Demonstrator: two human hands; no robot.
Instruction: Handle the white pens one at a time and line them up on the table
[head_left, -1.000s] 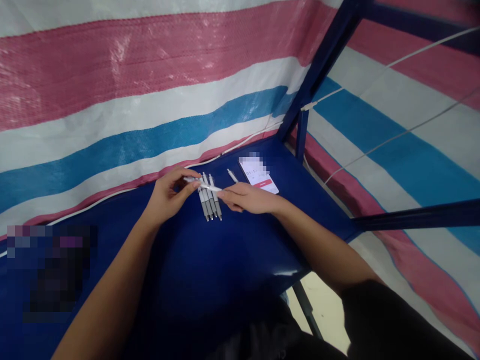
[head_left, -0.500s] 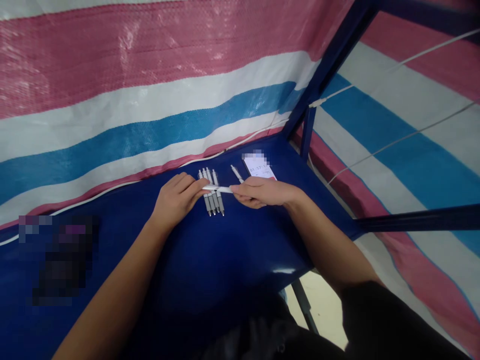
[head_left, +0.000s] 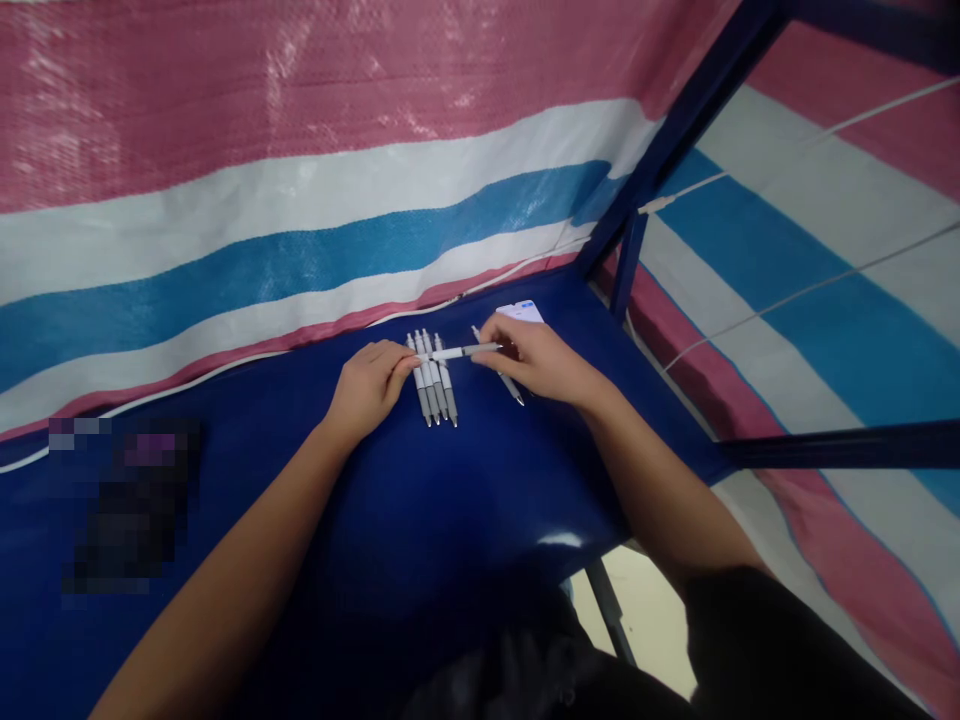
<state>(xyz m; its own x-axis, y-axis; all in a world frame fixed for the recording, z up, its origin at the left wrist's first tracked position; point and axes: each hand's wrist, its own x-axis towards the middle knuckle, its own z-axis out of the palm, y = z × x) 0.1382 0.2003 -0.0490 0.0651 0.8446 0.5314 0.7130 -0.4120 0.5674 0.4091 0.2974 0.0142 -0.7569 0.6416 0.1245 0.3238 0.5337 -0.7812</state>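
Observation:
A white and grey ballpoint pen [head_left: 452, 353] is held nearly level between my two hands, above a row of similar pens. My left hand [head_left: 373, 385] pinches its push-button end between thumb and fingers. At the other end, my right hand [head_left: 544, 360] has thumb and fingertips around the grey grip, and the metal tip shows between them. Beneath lie several pens [head_left: 441, 400] side by side on the blue table, tips toward me. Another pen [head_left: 515, 391] lies apart under my right hand, its middle hidden by the fingers.
A phone with a lit white screen [head_left: 525, 311] lies behind my right hand, partly covered. On the left is a dark pixelated object [head_left: 139, 510]. A striped sheet [head_left: 300, 250] hangs along the table's [head_left: 450, 510] back edge, with a white cable [head_left: 202, 377] beside it. A blue frame post [head_left: 630, 265] stands at right.
My right hand has shifted on the held pen, uncovering its grey grip and tip. It now covers more of the phone. The view has moved slightly.

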